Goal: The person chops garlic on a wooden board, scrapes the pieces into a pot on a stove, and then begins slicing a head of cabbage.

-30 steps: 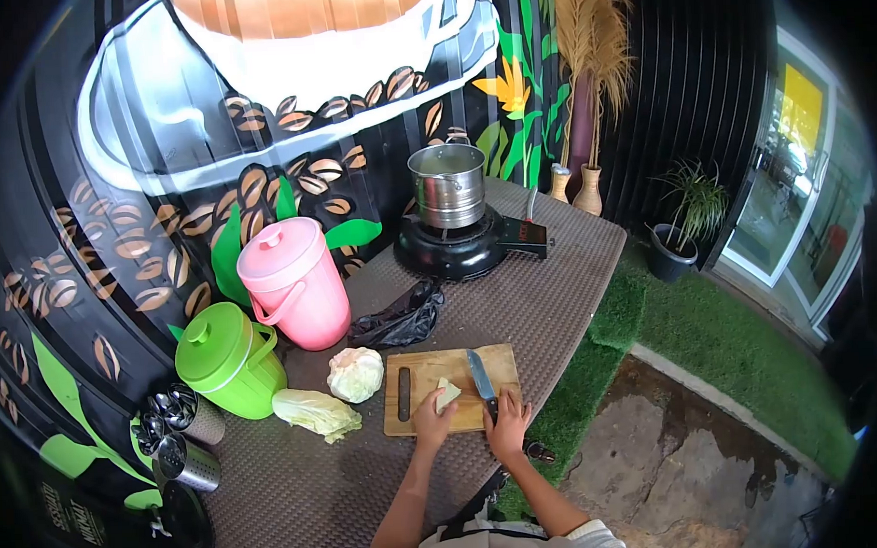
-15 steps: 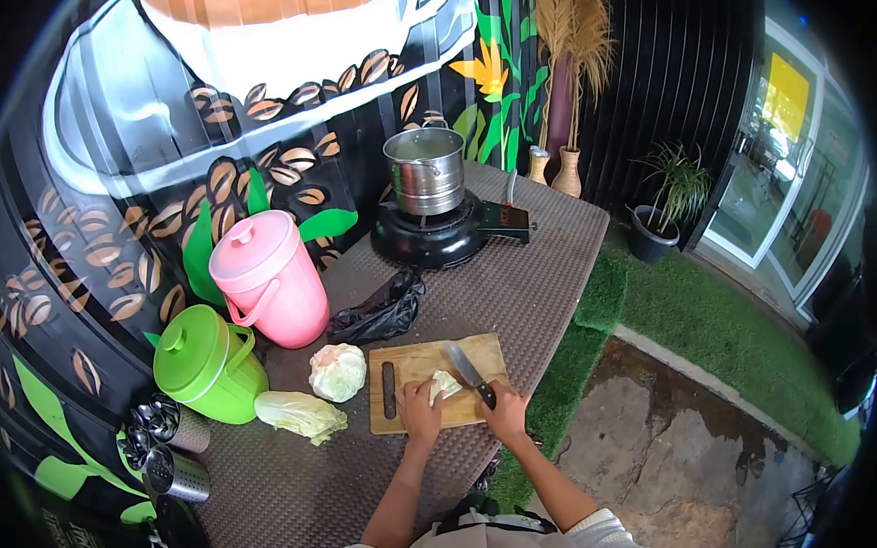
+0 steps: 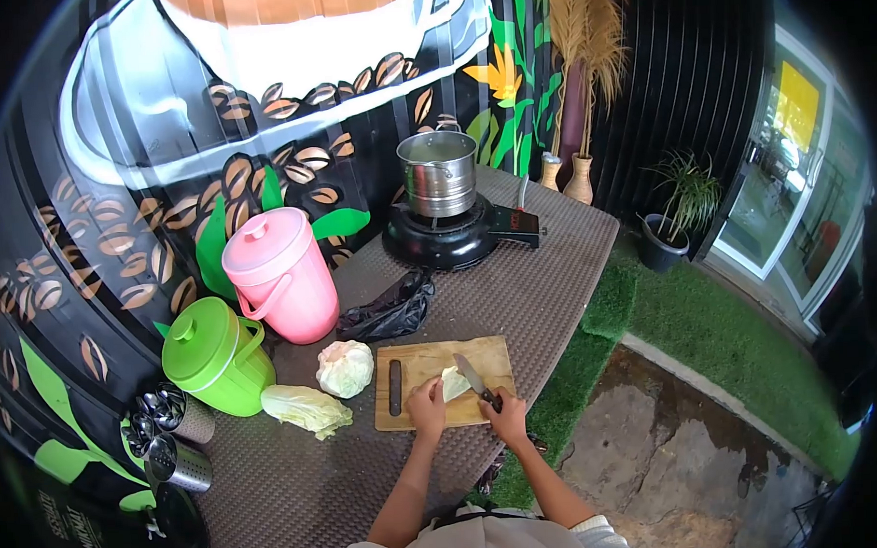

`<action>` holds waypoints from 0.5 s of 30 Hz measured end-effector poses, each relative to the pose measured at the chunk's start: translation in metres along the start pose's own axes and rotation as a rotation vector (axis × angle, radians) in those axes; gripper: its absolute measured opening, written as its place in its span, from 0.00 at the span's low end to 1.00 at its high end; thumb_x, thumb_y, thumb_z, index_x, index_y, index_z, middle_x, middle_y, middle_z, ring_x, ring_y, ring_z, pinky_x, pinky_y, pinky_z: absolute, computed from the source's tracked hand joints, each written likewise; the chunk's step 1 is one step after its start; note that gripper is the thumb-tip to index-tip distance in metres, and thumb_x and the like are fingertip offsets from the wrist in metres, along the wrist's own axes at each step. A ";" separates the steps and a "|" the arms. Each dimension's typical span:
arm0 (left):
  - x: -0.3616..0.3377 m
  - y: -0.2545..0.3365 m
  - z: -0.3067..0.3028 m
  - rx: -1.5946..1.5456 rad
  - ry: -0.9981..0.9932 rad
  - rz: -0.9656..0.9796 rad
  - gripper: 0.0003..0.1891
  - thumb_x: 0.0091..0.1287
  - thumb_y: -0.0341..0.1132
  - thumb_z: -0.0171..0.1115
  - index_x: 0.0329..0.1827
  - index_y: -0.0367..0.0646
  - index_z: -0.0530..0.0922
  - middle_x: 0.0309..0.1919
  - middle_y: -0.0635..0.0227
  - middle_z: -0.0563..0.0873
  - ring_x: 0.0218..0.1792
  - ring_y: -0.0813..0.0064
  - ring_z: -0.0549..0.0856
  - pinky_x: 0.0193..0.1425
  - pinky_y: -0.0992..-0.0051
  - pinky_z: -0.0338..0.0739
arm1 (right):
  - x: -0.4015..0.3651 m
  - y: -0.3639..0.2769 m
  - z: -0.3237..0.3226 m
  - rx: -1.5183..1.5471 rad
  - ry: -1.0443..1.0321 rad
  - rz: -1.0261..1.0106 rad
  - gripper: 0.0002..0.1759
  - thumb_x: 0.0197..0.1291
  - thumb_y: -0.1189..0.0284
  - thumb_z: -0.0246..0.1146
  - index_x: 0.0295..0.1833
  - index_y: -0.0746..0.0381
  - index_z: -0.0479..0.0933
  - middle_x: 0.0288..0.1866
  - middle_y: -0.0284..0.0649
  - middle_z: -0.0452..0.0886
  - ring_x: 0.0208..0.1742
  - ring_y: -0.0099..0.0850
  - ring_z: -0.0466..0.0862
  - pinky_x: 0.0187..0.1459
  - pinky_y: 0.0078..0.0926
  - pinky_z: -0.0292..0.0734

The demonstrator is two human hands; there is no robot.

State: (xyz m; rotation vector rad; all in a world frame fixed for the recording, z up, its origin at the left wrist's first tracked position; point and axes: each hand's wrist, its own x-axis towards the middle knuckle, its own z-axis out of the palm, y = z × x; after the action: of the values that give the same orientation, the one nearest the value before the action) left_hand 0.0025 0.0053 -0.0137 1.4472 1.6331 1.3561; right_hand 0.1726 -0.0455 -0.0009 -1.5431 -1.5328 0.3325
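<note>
On a wooden cutting board (image 3: 424, 358), my left hand (image 3: 426, 412) pinches the left edge of a pale cabbage leaf piece (image 3: 455, 384). My right hand (image 3: 507, 418) is wrapped around the black handle of a kitchen knife (image 3: 470, 374). Its blade points away from me and overlaps the leaf piece's right side in this view. Left of the board sits a round, pale cabbage head (image 3: 345, 369). An elongated napa cabbage (image 3: 306, 410) lies beside it, nearer to me.
Behind the board lies a black plastic bag (image 3: 391, 309). A steel pot (image 3: 439, 177) stands on a black portable stove (image 3: 437, 237) at the far end. Pink (image 3: 289, 279) and green lidded jugs (image 3: 219, 359) line the wall, near metal utensil holders (image 3: 179, 462). The table's right edge (image 3: 566, 337) runs beside the board.
My left fingers have shifted to the leaf piece's left edge, and more of its pale face shows. The knife stays in my right hand, close to the leaf. The whole view has shifted slightly.
</note>
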 end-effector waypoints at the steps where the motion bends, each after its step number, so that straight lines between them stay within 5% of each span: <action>1: -0.002 -0.003 0.001 -0.045 0.051 0.065 0.11 0.64 0.33 0.64 0.46 0.38 0.83 0.26 0.56 0.85 0.31 0.56 0.85 0.43 0.65 0.77 | 0.000 0.000 0.000 -0.004 -0.016 0.028 0.16 0.50 0.65 0.71 0.34 0.67 0.77 0.20 0.48 0.78 0.22 0.42 0.80 0.28 0.37 0.73; 5: -0.003 0.008 -0.003 -0.013 0.063 0.018 0.11 0.62 0.30 0.63 0.46 0.37 0.83 0.34 0.54 0.85 0.41 0.57 0.84 0.50 0.64 0.74 | -0.001 -0.001 -0.003 0.056 -0.029 0.075 0.16 0.51 0.66 0.70 0.34 0.67 0.75 0.21 0.49 0.77 0.23 0.44 0.80 0.28 0.38 0.72; 7: -0.009 0.033 -0.013 0.520 0.316 0.281 0.11 0.60 0.28 0.63 0.46 0.38 0.83 0.44 0.56 0.83 0.53 0.57 0.78 0.59 0.62 0.68 | -0.001 -0.003 -0.005 0.030 -0.018 0.063 0.15 0.53 0.67 0.68 0.35 0.67 0.74 0.22 0.50 0.78 0.24 0.46 0.80 0.29 0.39 0.72; 8: -0.010 0.037 -0.016 0.519 0.319 0.278 0.11 0.60 0.28 0.63 0.46 0.38 0.83 0.44 0.56 0.83 0.53 0.57 0.78 0.59 0.62 0.68 | -0.002 -0.005 -0.005 0.006 -0.003 0.057 0.14 0.55 0.67 0.67 0.36 0.67 0.72 0.23 0.51 0.78 0.26 0.48 0.81 0.30 0.41 0.72; 11: -0.006 0.028 -0.020 0.337 0.125 0.335 0.12 0.58 0.29 0.65 0.45 0.40 0.84 0.51 0.60 0.81 0.60 0.55 0.71 0.64 0.59 0.62 | -0.004 -0.024 -0.017 0.098 -0.070 0.197 0.13 0.60 0.67 0.62 0.43 0.64 0.70 0.27 0.52 0.80 0.34 0.55 0.81 0.40 0.51 0.72; 13: -0.005 0.013 -0.018 0.347 -0.183 0.398 0.11 0.59 0.32 0.66 0.45 0.40 0.85 0.49 0.62 0.82 0.56 0.55 0.73 0.63 0.59 0.64 | -0.009 -0.029 -0.020 0.083 -0.067 0.172 0.12 0.61 0.69 0.60 0.44 0.64 0.70 0.27 0.53 0.80 0.35 0.57 0.81 0.38 0.52 0.72; 15: -0.010 0.012 -0.010 0.382 -0.164 0.361 0.11 0.60 0.33 0.66 0.44 0.41 0.85 0.49 0.62 0.82 0.55 0.56 0.74 0.61 0.61 0.66 | -0.013 -0.026 -0.017 0.068 -0.066 0.145 0.11 0.62 0.70 0.59 0.45 0.64 0.69 0.28 0.54 0.80 0.36 0.59 0.81 0.37 0.52 0.73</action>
State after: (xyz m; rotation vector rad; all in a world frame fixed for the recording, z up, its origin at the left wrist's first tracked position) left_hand 0.0004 -0.0088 -0.0011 2.1027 1.6370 1.1010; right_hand 0.1655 -0.0692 0.0224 -1.6072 -1.4480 0.5178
